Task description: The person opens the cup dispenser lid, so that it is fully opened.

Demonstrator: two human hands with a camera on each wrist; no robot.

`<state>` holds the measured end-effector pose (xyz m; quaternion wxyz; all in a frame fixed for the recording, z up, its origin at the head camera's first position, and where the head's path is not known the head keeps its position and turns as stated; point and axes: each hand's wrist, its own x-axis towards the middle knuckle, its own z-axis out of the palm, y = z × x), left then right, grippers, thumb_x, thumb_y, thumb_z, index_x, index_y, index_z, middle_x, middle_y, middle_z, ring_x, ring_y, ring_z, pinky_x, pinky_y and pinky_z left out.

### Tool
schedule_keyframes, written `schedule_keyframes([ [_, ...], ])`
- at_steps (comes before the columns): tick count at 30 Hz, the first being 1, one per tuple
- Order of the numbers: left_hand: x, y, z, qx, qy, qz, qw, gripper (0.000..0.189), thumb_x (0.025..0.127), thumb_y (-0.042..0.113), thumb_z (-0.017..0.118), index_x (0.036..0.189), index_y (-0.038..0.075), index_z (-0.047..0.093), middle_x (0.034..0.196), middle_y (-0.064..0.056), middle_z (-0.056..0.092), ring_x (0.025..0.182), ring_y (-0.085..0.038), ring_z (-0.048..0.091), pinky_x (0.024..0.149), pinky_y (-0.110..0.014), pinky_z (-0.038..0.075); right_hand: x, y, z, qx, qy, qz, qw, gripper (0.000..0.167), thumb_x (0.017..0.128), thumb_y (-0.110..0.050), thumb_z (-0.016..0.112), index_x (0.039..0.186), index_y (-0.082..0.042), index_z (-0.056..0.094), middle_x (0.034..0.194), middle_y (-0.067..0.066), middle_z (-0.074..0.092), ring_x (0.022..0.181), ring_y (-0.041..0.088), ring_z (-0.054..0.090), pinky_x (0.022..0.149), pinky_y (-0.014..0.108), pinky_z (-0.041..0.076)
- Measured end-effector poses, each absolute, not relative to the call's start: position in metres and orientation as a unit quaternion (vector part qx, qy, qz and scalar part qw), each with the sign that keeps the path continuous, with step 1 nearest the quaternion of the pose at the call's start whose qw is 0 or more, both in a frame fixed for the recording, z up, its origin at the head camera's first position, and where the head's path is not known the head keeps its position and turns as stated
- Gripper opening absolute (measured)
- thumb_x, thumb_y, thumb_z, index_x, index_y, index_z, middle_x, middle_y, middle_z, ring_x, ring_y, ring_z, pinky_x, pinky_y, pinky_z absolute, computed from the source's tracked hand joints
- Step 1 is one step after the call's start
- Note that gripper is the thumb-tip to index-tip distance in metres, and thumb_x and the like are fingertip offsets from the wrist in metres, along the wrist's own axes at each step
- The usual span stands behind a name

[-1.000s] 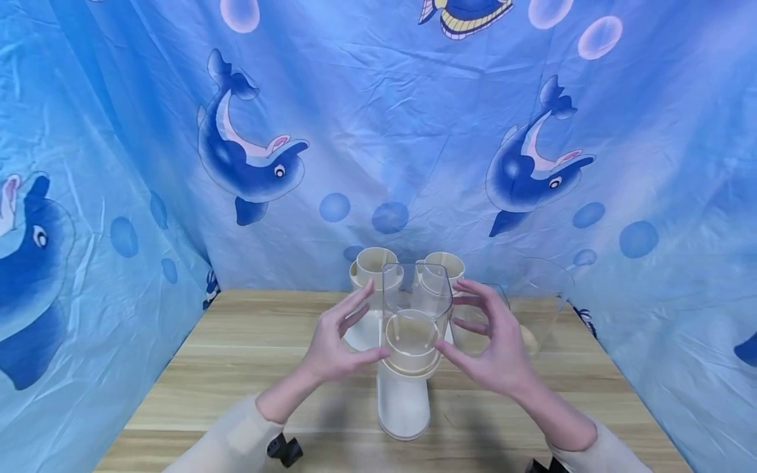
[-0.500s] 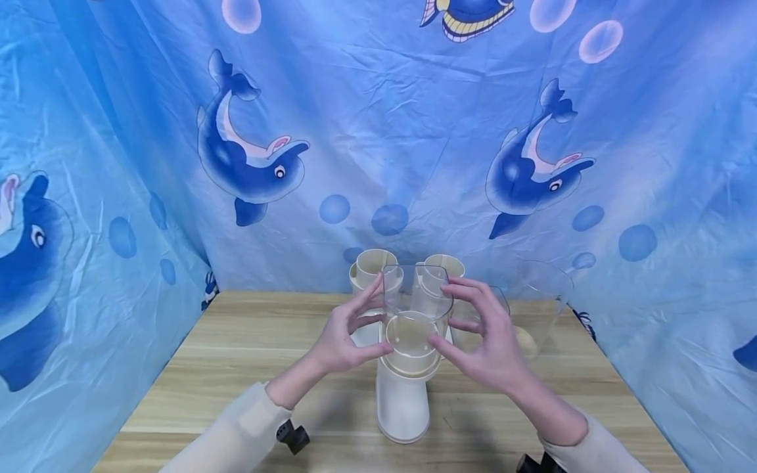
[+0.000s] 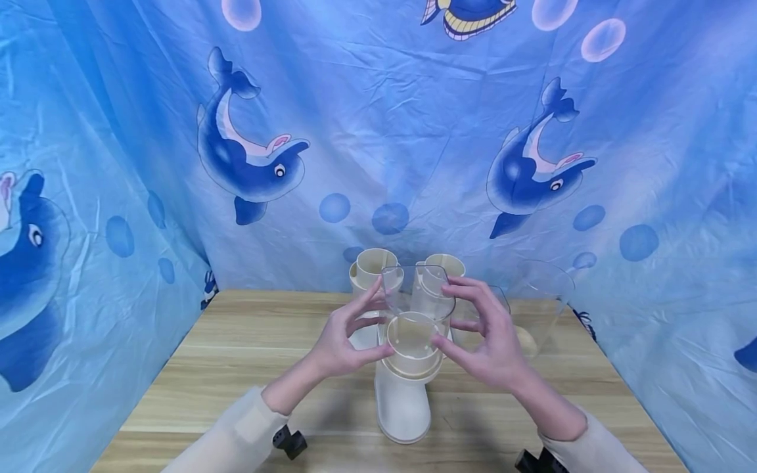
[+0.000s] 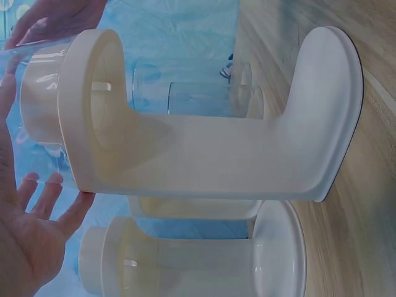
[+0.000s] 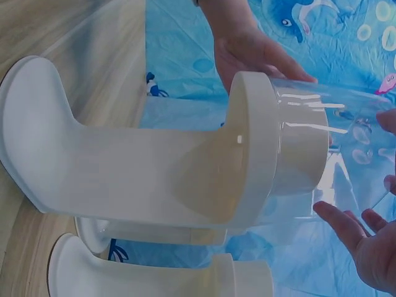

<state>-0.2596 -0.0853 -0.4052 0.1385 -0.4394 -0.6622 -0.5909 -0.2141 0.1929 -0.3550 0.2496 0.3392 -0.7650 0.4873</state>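
Observation:
A clear, open-topped plastic container [image 3: 417, 295] sits upright over the raised collar of a white C-shaped stand [image 3: 403, 414]. In the head view my left hand [image 3: 349, 335] holds the container's left side, thumb low near the collar. My right hand [image 3: 491, 341] holds the opposite side with curved fingers, its thumb at the lower front. The left wrist view shows the stand's upright [image 4: 204, 154], its foot flat on the table, and the left thumb touching the ring. From the right wrist, the container's wall [image 5: 346, 161] surrounds the collar [image 5: 303, 142].
Two similar white stands, one at back left [image 3: 376, 263] and one at back right [image 3: 445, 265], stand behind. Further clear containers [image 3: 544, 295] stand at the right, near a round beige piece [image 3: 525, 341]. A blue dolphin-print curtain [image 3: 378, 131] encloses the wooden table [image 3: 236, 368].
My left hand has moved right, its fingers coming in against the container. The right fingers have closed in slightly too. The container and stand have barely shifted.

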Motion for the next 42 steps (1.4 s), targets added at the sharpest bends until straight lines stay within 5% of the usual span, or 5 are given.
schedule_keyframes([
  [11,-0.267,-0.092,-0.401,-0.439,-0.673,-0.582,0.125,0.112,0.079,-0.007,0.087,0.17,0.009,0.023,0.154,-0.028,0.054,0.137,-0.023,0.061,0.105,-0.048,0.06,-0.218,0.194,-0.351,0.339,-0.766,0.486,0.249,0.08,0.074,0.0,0.09,0.147,-0.006,0.058,0.155,0.013,0.052,0.132,0.016,0.06,0.08,0.037,0.068],
  [17,-0.271,-0.091,-0.397,-0.455,-0.661,-0.59,0.086,0.11,0.082,-0.009,0.083,0.171,0.009,0.019,0.163,-0.027,0.045,0.139,-0.022,0.061,0.106,-0.047,0.06,-0.216,0.193,-0.347,0.334,-0.769,0.486,0.249,0.072,0.075,-0.001,0.088,0.143,-0.009,0.063,0.155,0.015,0.052,0.133,0.017,0.059,0.081,0.037,0.068],
  [26,-0.271,-0.089,-0.399,-0.478,-0.647,-0.585,0.1,0.109,0.083,-0.013,0.082,0.169,0.002,0.017,0.156,-0.036,0.047,0.137,-0.026,0.063,0.103,-0.05,0.062,-0.217,0.19,-0.35,0.331,-0.767,0.492,0.244,0.064,0.078,0.002,0.087,0.137,-0.009,0.066,0.152,0.021,0.053,0.137,0.012,0.056,0.08,0.039,0.068],
  [34,-0.265,-0.089,-0.396,-0.459,-0.655,-0.59,0.107,0.109,0.083,-0.01,0.084,0.169,0.004,0.02,0.159,-0.028,0.051,0.132,-0.05,0.061,0.102,-0.048,0.062,-0.221,0.192,-0.349,0.348,-0.758,0.5,0.234,0.062,0.079,0.005,0.085,0.137,-0.006,0.065,0.153,0.023,0.053,0.139,0.011,0.058,0.081,0.039,0.068],
  [42,-0.27,-0.092,-0.394,-0.465,-0.659,-0.578,0.125,0.11,0.082,-0.01,0.083,0.169,0.003,0.018,0.155,-0.032,0.053,0.135,-0.027,0.065,0.099,-0.049,0.063,-0.22,0.193,-0.347,0.353,-0.762,0.487,0.238,0.076,0.08,0.004,0.084,0.15,-0.004,0.056,0.151,0.025,0.055,0.133,0.017,0.063,0.079,0.036,0.068],
])
